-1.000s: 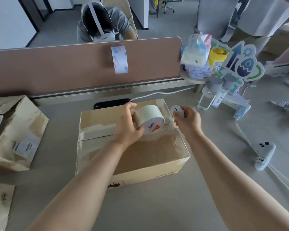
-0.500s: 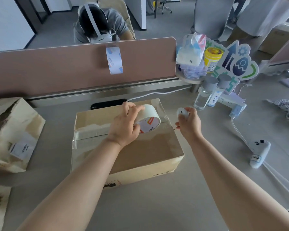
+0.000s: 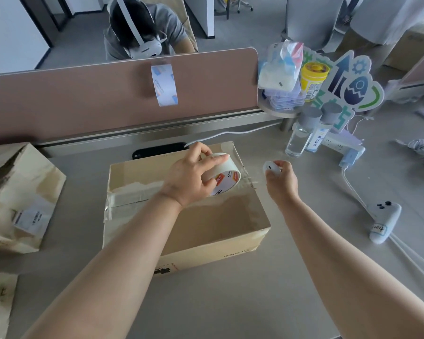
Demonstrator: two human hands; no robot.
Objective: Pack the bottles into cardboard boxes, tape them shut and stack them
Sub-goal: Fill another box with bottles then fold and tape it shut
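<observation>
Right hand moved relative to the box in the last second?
Yes. The right hand, pinching a white disc, has shifted right, away from the right edge of the cardboard box, farther over the desk.

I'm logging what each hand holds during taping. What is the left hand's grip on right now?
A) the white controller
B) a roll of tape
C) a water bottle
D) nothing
B: the left hand has its grip round the tape roll, held over the closed cardboard box, while the right hand pinches a small white round object beside the box.
</observation>
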